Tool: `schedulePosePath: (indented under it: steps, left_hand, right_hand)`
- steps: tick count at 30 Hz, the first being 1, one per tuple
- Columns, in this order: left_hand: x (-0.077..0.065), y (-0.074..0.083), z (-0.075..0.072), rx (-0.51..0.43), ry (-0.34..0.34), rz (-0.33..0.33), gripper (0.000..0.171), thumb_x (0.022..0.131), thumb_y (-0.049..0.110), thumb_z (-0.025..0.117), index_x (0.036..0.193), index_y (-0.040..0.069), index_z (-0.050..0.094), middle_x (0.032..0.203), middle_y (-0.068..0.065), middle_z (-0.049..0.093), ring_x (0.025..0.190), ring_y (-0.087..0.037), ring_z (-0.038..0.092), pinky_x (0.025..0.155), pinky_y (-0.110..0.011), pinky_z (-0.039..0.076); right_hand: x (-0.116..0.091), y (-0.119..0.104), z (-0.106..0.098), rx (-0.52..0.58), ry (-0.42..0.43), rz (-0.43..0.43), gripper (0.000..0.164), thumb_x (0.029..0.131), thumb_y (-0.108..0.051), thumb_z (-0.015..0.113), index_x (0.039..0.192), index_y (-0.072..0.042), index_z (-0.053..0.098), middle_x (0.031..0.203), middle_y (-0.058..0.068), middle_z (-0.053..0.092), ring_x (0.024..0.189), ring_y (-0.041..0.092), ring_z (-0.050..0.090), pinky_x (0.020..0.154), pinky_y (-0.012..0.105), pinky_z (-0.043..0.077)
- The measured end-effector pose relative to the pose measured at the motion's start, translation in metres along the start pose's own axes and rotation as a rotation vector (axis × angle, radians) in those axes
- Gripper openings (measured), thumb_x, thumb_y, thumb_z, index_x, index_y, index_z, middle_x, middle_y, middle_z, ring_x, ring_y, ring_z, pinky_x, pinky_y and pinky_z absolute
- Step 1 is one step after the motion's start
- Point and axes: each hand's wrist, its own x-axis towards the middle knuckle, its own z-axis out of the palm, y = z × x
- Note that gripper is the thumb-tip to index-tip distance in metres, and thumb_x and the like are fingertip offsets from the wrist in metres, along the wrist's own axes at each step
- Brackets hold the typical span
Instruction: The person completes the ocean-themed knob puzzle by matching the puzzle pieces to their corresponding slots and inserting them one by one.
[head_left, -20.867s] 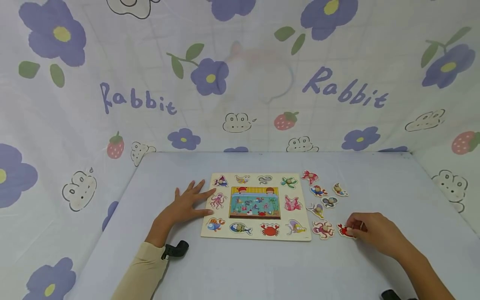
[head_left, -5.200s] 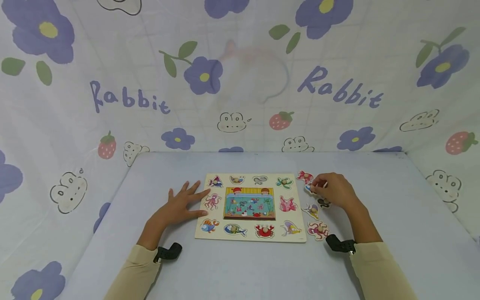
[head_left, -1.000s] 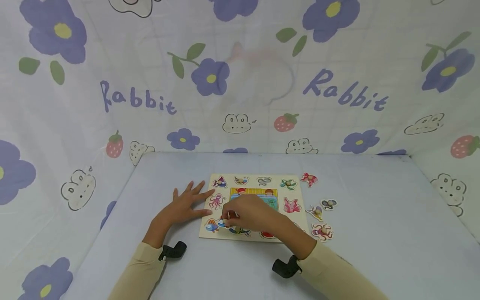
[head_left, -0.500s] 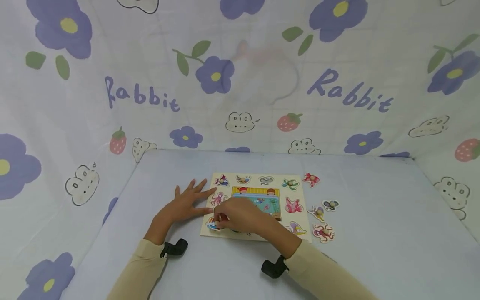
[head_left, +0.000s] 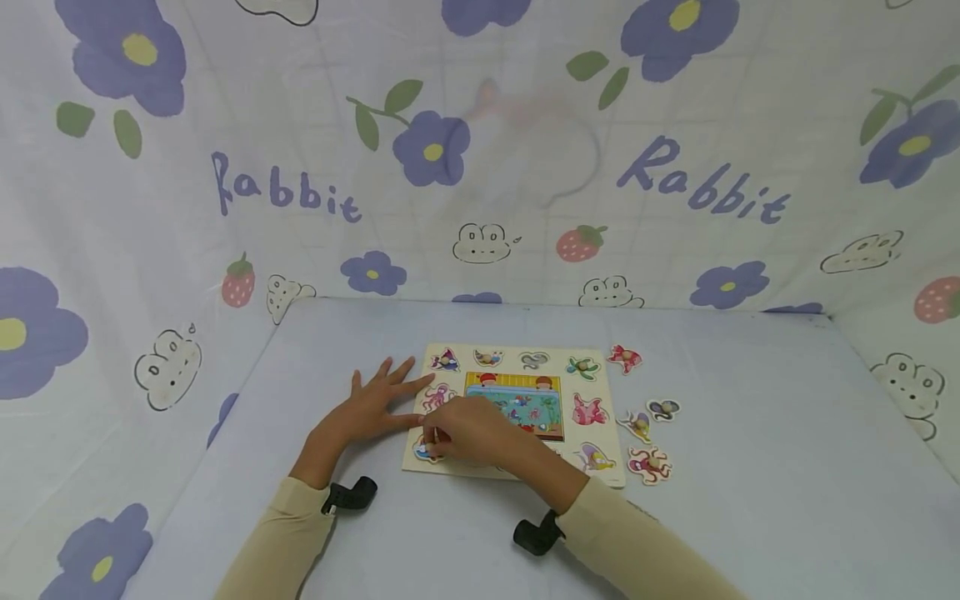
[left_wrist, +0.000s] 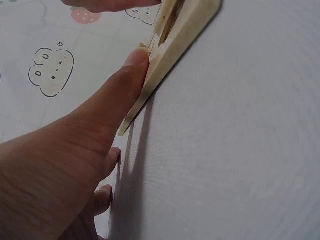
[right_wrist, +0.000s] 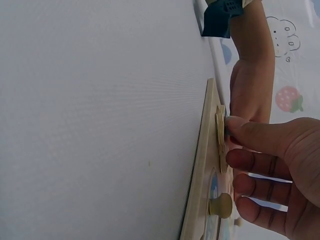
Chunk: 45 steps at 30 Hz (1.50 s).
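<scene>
Puzzle piece point(head_left: 422, 451): pinched by right hand point(head_left: 468, 431), apparently unseated; misalignment could jam it. Left hand point(head_left: 371, 410): fingers spread.

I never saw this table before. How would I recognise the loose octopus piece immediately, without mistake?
Find the pale puzzle board; beside its right edge lie four loose pieces. The octopus piece is the lowest of them in the head view, next to the board's lower right corner. Among these four, only it has many curling red tentacles.
</scene>
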Motion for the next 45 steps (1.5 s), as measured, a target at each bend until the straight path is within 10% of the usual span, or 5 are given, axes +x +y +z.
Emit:
schedulePosePath:
  steps: [27,45]
  left_hand:
    - [0.001,0.001,0.0,0.014,0.0,-0.001,0.074,0.092,0.055,0.07,0.156,0.032,0.042,0.168,-0.012,0.018,0.154,-0.046,0.003,0.109,-0.079,-0.006]
    - [0.001,0.0,0.002,0.016,0.014,0.005,0.075,0.091,0.058,0.068,0.156,0.032,0.042,0.168,-0.012,0.018,0.154,-0.045,0.003,0.109,-0.079,-0.006]
  right_hand:
    - [0.002,-0.005,0.003,-0.009,-0.017,0.072,0.011,0.093,-0.034,0.076,0.096,-0.024,0.073,0.072,-0.016,0.055,0.069,0.004,0.05,0.065,0.022,0.041]
    - [-0.039,-0.002,-0.02,0.068,0.074,0.113,0.025,0.094,-0.034,0.075,0.114,-0.019,0.074,0.087,-0.012,0.064,0.077,0.005,0.055,0.066,0.021,0.048]
